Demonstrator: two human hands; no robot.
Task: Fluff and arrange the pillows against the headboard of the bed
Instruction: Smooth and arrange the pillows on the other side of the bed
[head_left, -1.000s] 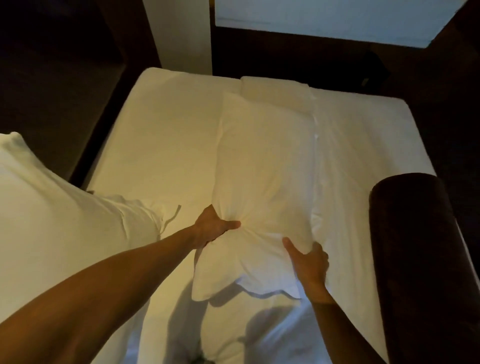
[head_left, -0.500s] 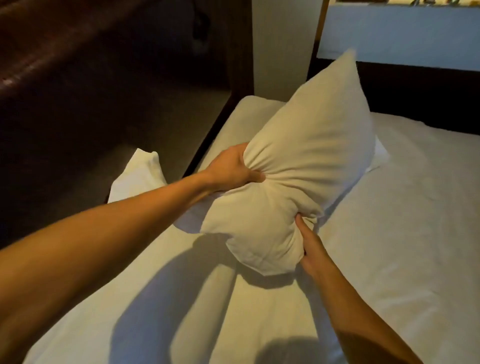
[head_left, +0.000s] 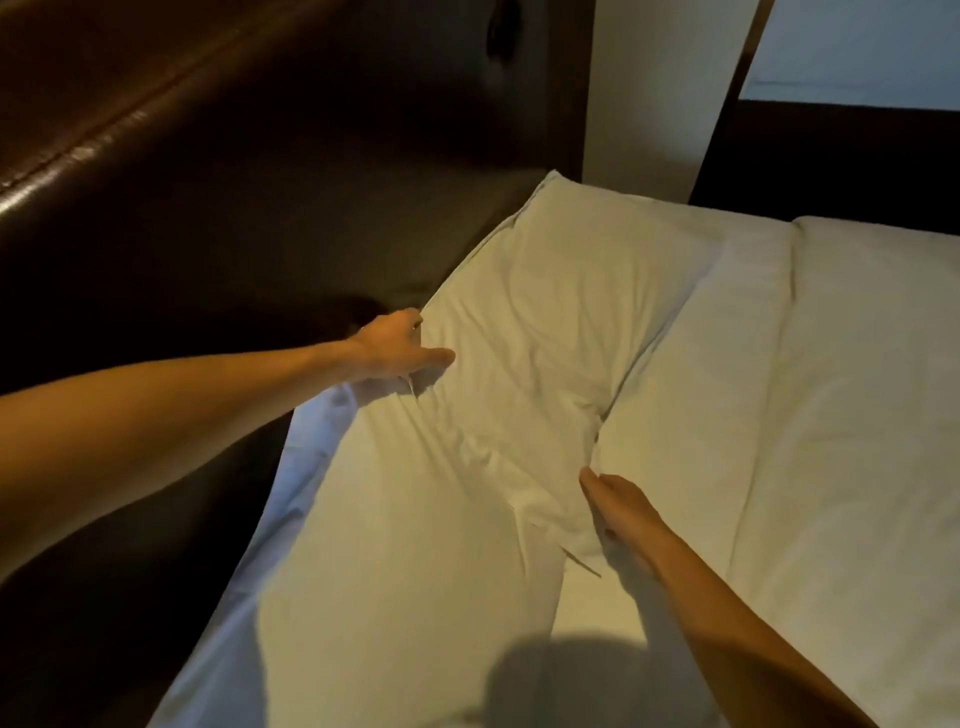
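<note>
A white pillow (head_left: 550, 312) lies flat along the bed's left edge, right beside the dark brown padded headboard (head_left: 156, 156). Its near end is creased and seems to overlap a second white pillow (head_left: 405, 587) that lies closer to me. My left hand (head_left: 397, 348) holds the far pillow's left edge, thumb on top and fingers underneath. My right hand (head_left: 621, 512) pinches the pillow's right edge near its corner flap.
The white bed sheet (head_left: 857, 441) spreads to the right, with a folded band of bedding (head_left: 727, 338) beside the pillows. A pale wall strip (head_left: 644, 93) and a dark wooden frame (head_left: 831, 150) stand beyond the bed. My shadow falls on the near bedding.
The pillow was lifted off the middle of the bed, pinched between both hands, and now lies flat beside the headboard. My view has swung left toward the headboard.
</note>
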